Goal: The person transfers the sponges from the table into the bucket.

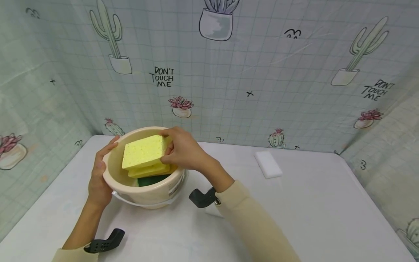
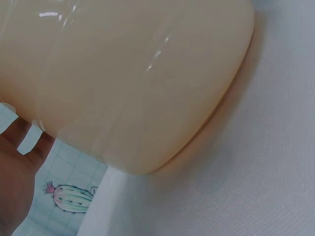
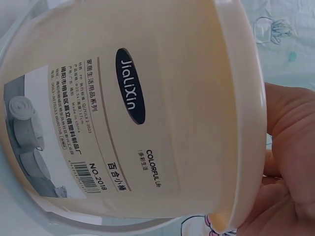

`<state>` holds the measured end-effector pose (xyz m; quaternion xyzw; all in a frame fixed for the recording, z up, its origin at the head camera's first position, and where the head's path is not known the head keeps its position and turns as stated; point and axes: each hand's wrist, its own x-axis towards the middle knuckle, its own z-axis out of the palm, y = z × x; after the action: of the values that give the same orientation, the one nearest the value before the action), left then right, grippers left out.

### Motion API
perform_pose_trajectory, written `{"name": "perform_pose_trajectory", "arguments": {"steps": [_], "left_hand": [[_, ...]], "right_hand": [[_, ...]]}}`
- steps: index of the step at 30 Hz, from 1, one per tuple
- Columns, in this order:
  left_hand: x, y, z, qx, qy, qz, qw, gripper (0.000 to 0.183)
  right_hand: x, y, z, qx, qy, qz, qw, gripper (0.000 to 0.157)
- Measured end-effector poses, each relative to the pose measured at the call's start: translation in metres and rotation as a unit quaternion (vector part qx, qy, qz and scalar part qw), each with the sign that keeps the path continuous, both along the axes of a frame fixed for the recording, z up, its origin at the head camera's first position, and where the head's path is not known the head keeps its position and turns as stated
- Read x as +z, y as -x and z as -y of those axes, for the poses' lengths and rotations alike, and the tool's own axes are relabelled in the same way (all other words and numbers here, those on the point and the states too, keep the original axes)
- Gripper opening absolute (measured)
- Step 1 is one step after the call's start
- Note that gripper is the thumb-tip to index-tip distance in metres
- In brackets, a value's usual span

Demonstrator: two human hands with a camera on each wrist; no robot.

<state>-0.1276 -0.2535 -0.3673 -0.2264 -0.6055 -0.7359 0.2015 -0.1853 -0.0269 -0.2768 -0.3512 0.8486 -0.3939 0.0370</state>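
Observation:
A cream plastic bucket (image 1: 147,191) with a pale handle stands on the table's left side. Inside it lie yellow sponges (image 1: 144,151), one on top of another, above a dark green layer (image 1: 154,180). My right hand (image 1: 183,151) reaches over the bucket's right rim and pinches the top sponge at its right end. My left hand (image 1: 99,178) rests against the bucket's left outer wall, fingers extended along it up to the rim. In the right wrist view, the bucket's printed label (image 3: 93,128) faces the camera, and the rim hides part of the right hand.
A white block-shaped pad (image 1: 267,164) lies on the white table (image 1: 311,203) at the right. Another white piece (image 1: 213,210) shows partly beneath the right forearm. A patterned curtain (image 1: 212,72) hangs behind and at both sides.

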Motion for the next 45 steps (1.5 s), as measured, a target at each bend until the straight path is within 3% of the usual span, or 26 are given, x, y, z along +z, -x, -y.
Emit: {"name": "perform_pose_trajectory", "arguments": {"steps": [13, 21, 28, 36, 45], "left_hand": [[-0.001, -0.001, 0.003, -0.004, -0.009, -0.003, 0.9999, 0.048], [-0.001, 0.0, 0.003, -0.012, -0.011, -0.005, 0.9999, 0.048], [-0.002, 0.001, 0.003, -0.027, -0.015, -0.015, 0.9994, 0.047], [-0.002, 0.001, 0.002, -0.03, -0.014, -0.018, 0.9993, 0.048], [-0.001, 0.002, 0.002, -0.025, -0.013, -0.012, 0.9995, 0.048]], "right_hand": [[0.003, -0.001, 0.007, -0.013, -0.088, -0.055, 0.994, 0.063], [0.005, -0.001, 0.006, -0.011, -0.117, -0.065, 0.991, 0.068], [0.007, -0.002, 0.003, -0.002, -0.104, -0.055, 0.993, 0.069], [0.004, 0.0, -0.003, 0.019, -0.03, 0.009, 0.999, 0.066], [0.004, -0.002, -0.007, 0.013, -0.001, -0.007, 1.0, 0.058]]}}
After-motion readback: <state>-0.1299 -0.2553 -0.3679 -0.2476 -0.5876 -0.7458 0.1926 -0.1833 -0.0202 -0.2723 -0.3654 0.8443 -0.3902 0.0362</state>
